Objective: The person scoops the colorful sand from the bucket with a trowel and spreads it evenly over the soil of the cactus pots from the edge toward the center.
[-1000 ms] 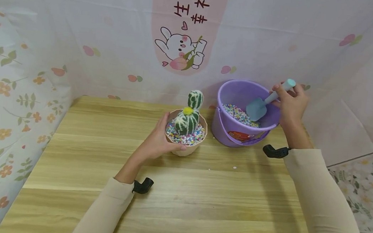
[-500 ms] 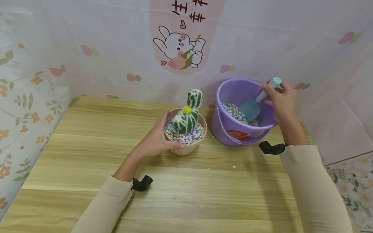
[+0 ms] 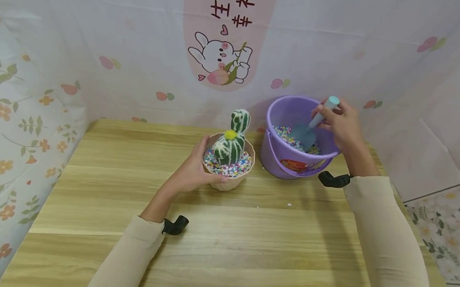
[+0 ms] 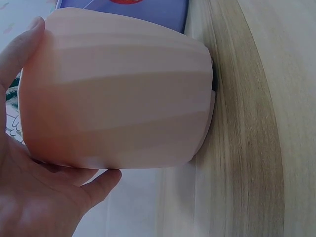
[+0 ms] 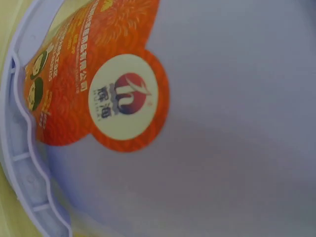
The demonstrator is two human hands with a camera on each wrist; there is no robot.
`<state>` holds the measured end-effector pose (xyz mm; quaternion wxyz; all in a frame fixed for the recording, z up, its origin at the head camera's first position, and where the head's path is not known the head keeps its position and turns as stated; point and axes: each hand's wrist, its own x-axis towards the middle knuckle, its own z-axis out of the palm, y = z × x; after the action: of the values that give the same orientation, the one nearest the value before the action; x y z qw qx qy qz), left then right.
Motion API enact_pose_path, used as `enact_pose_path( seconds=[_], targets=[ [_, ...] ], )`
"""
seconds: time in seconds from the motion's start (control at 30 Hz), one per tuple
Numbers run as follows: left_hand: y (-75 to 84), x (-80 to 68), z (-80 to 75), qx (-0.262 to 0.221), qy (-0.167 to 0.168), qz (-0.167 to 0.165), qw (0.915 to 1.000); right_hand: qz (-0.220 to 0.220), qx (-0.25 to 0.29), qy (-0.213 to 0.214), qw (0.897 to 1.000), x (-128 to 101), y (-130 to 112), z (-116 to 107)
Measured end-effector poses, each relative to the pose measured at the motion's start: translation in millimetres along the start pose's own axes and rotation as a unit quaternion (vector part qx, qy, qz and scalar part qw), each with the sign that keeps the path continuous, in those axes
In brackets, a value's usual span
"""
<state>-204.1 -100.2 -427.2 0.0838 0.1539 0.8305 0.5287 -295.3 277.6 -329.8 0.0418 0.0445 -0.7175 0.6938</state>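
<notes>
Since the earlier frames the right hand has come leftward and down over the purple bucket, and the blue scoop now sits lower, its blade against the coloured gravel inside; the left hand and its pot have not shifted.

Item 1. Right hand: fingers curled round the pale blue handle of the scoop, handle tip pointing up and away, blade angled down into the bucket.

Item 2. Purple bucket: stands near the far right corner of the wooden table, partly filled with coloured gravel; carrying handle folded down across its front wall; red-orange label on the side, filling most of the right wrist view.

Item 3. Left hand: thumb and fingers wrapped round the near-left side of the pink pot; the left wrist view shows the palm and fingers pressed against the ribbed wall of the pot.

Item 4. Pink pot: upright on the table toward the middle of the far edge, just beside the bucket on its left; holds a green cactus with white stripes and a yellow spot, bedded in coloured gravel level with the rim.

Item 5. Stray gravel grains: a few lie on the table in front of the bucket.

Item 6. Backdrop: printed cloth with a rabbit picture hangs behind the far edge.
</notes>
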Motion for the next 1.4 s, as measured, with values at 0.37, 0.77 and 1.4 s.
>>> enact_pose_path(
  seconds=[0.37, 0.77, 1.4],
  targets=[
    [-1.6, 0.4, 0.8, 0.002, 0.002, -0.005, 1.0000, -0.012, 0.003, -0.038, 0.999, 0.2, 4.6, -1.9],
    [-1.2, -0.5, 1.3, -0.004, 0.003, -0.005, 1.0000, -0.010, 0.061, -0.060, 0.996, 1.5, 6.1, -3.7],
    [-1.7, -0.4, 0.9, -0.003, 0.003, -0.001, 1.0000, 0.039, 0.150, -0.024, 0.988, 3.0, 1.7, -6.4]
  ],
)
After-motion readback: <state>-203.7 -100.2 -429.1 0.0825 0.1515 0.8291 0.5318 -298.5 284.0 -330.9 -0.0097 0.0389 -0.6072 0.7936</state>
